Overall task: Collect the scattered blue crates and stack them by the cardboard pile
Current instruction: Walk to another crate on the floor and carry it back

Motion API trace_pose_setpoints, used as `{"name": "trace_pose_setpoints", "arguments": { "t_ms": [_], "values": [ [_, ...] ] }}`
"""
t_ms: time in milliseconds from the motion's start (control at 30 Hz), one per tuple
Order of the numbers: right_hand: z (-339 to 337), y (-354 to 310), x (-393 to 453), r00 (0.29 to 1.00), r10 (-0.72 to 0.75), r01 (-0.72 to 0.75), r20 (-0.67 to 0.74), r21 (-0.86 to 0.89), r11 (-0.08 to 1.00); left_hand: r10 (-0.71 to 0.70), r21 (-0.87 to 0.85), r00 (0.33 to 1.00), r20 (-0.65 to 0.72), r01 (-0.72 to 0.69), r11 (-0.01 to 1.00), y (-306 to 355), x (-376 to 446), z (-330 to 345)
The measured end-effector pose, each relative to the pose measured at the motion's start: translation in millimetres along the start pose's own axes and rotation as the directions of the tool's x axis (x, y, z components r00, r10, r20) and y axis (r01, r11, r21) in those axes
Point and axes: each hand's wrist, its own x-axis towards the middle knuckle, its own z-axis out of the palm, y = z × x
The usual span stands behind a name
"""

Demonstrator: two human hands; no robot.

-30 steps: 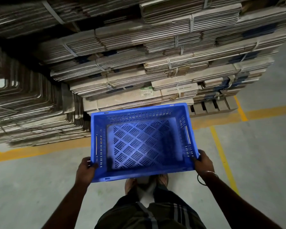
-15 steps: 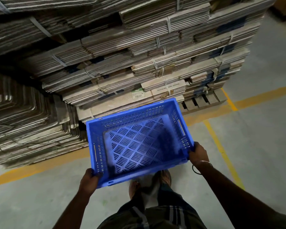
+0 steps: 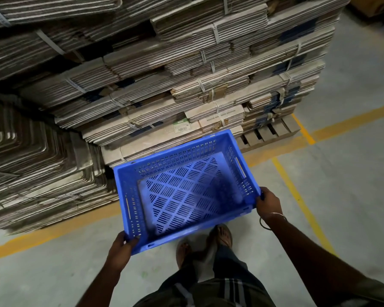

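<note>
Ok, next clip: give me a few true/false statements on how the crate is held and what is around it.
1. Both hands hold the blue crate. True: the left hand grips its near left corner, the right hand its right end.
2. The crate is full of cardboard. False: it is empty, its slotted floor showing.
3. The cardboard pile rises just beyond the crate. True.
4. The crate sits on another blue crate. False: no other crate is in view.
5. A bangle is on the left wrist. False: it is on the right wrist.

Perforated plastic crate (image 3: 186, 191), corrugated cardboard (image 3: 186, 74)
</note>
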Motion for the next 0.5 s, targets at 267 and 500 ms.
{"name": "trace_pose_setpoints", "arguments": {
  "t_ms": [267, 500],
  "values": [
    [3.3, 8.0, -13.0, 0.999, -0.037, 0.037, 0.018, -0.034, 0.999, -0.009, -0.004, 1.0, -0.002, 0.009, 1.0, -2.3, 4.0, -10.2],
    [3.7, 3.9, -3.5, 1.0, 0.007, -0.007, 0.004, -0.056, 0.998, 0.021, 0.038, 0.999, 0.036, -0.023, 0.999, -0.1, -5.2, -8.0]
  ]
}}
